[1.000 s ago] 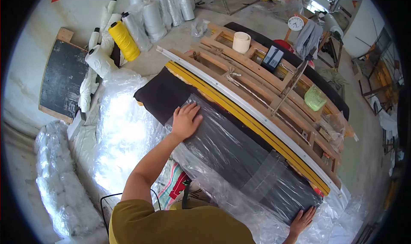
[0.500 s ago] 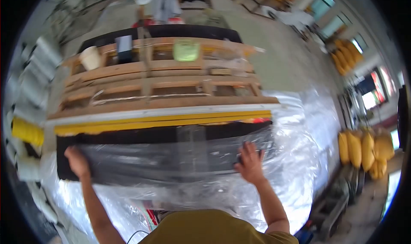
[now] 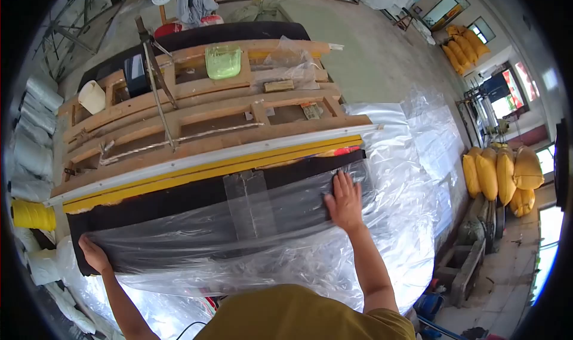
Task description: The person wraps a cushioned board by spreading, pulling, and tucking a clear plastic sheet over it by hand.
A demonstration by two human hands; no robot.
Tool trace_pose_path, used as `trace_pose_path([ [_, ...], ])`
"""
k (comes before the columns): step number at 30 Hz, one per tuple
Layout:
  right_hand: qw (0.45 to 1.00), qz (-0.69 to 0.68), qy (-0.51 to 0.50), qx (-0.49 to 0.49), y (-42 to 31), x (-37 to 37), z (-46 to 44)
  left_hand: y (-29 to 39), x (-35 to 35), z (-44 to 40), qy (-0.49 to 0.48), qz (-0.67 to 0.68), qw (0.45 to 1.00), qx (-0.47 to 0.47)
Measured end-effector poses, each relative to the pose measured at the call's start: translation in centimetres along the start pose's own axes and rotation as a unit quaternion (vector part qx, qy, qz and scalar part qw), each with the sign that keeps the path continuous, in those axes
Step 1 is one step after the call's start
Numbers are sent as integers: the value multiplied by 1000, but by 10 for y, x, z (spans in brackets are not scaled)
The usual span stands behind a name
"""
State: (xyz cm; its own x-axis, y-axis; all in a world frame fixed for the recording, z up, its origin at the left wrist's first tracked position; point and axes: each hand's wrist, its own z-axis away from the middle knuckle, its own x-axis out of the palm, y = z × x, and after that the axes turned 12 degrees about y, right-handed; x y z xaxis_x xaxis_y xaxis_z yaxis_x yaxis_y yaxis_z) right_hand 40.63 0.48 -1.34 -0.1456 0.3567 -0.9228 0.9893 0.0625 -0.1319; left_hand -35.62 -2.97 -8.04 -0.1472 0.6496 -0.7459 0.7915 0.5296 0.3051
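Observation:
Clear plastic film [image 3: 179, 241] lies over a long black padded strip [image 3: 149, 204], with a band of clear tape [image 3: 246, 200] across its middle. My right hand [image 3: 344, 203] rests flat on the film near the strip's right end, fingers stretched out. At the left end, my left hand [image 3: 94, 253] is closed on the film's edge beside the black surface; its fingertips are partly hidden. Beyond the strip run a yellow bar [image 3: 221, 171] and a white metal rail [image 3: 209, 155].
A wooden slatted frame [image 3: 215, 122] fills the bench, carrying a green plastic basket [image 3: 223, 62], a cream cup [image 3: 92, 96], a dark box [image 3: 136, 74] and a metal stand [image 3: 156, 80]. More clear sheeting [image 3: 400, 221] spreads right. Several yellow sacks [image 3: 504, 173] stand at right.
The view has turned, so the bench now slants up to the right. My right hand has flattened on the film; my left hand sits lower at the strip's left end.

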Motion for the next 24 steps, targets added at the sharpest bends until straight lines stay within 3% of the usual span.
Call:
trace_pose_path([
  [3,1000,15,26,-6,4,3,18,-24,-23,4,31,40,999,-12],
  [4,999,13,48,-14,11,10,19,-21,-39,9,70,51,996,25],
  [7,995,-54,-15,88,22,7,-10,-35,-62,38,131,112,984,-42],
  [9,998,-23,16,57,12,-7,-26,-47,-69,61,151,149,965,-156],
  [11,999,24,35,-12,13,-8,-36,-50,-71,75,177,180,958,-139],
  [12,998,-4,49,-32,22,2,-37,-47,-69,75,196,222,937,-184],
  [13,984,-157,18,80,38,10,-40,-51,-65,73,179,218,941,-186],
  [14,962,-195,144,123,27,1,-49,-58,-58,67,108,235,953,-157],
  [15,922,-233,270,151,15,-9,-58,-54,-36,69,168,293,919,-202],
  [16,914,-242,286,155,10,-34,-69,-105,10,67,245,142,959,-17],
  [17,886,-320,247,227,18,-32,-77,-9,-29,46,183,-37,982,-22],
  [18,937,-243,208,140,19,-23,-84,-8,-4,36,168,-17,985,-33],
  [19,943,-242,182,135,47,13,-80,62,-19,26,169,87,976,-111],
  [21,954,-241,129,124,106,87,-71,106,0,4,90,79,978,-169],
  [23,930,-244,136,239,100,86,-102,141,9,-18,-18,18,988,-154],
  [24,912,-241,139,302,96,82,-113,141,31,-26,-24,5,993,-117],
])
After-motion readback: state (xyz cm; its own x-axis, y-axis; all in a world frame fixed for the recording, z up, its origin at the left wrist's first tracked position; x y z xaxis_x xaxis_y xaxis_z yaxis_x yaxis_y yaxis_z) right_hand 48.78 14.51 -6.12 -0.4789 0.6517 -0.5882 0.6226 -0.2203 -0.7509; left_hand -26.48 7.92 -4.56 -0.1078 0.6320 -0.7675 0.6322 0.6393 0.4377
